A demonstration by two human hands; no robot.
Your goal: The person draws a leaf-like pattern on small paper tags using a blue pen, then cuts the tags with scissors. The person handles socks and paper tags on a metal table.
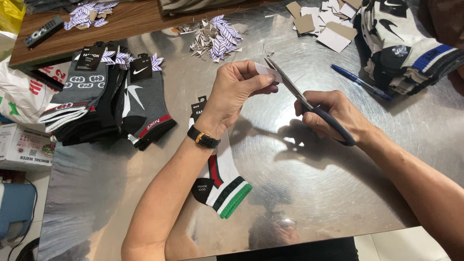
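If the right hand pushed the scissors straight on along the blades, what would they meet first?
The small white paper piece pinched in the left hand; the scissors in the right hand already touch it, as far as depth shows.

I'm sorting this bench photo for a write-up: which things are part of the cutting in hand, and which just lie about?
In hand:
left hand holding a small white card
right hand working the scissors

Lying about:
blue pen
remote control
sock stack
cardboard pieces
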